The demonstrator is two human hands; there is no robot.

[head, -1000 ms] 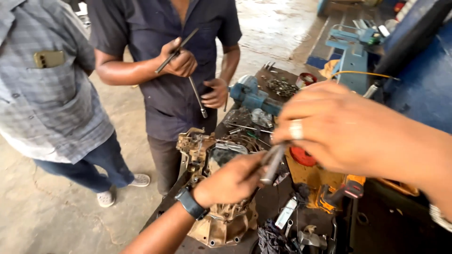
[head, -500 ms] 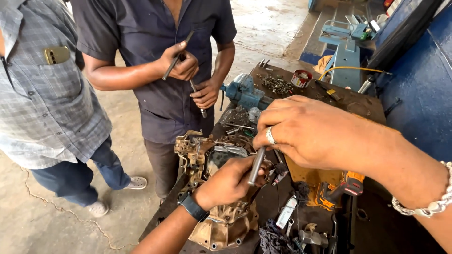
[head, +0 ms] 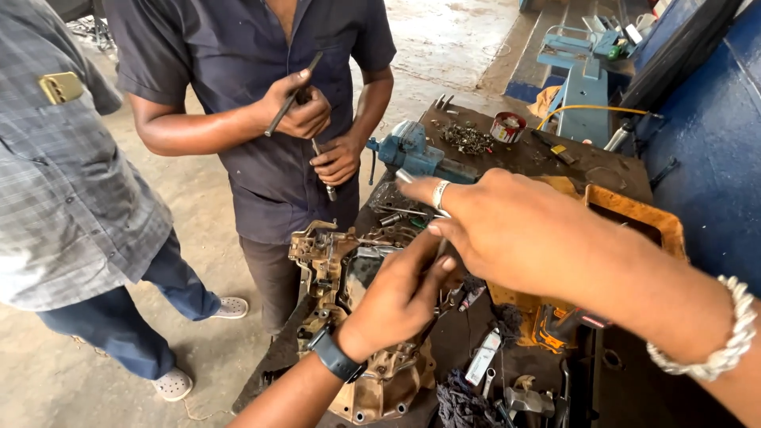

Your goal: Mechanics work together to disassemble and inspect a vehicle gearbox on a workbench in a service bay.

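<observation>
A red round tin [head: 507, 127] stands near the workbench's [head: 555, 158] far edge. Over the near-left corner's metal casing [head: 349, 317], left hand [head: 396, 301] and right hand [head: 507, 234] pinch a thin rod [head: 441, 250], now raised higher than before

Cluttered workbench [head: 547, 154]: vise [head: 412, 150], casing [head: 349, 317].

I see the metal casting [head: 349, 317] lying at the workbench's near edge: a grimy, tan-brown housing with ribs, bolt holes and an open cavity facing up. A thin metal rod [head: 441, 247] stands nearly upright over it, only a short stretch showing, the rest hidden, so its lower end can't be made out.
</observation>
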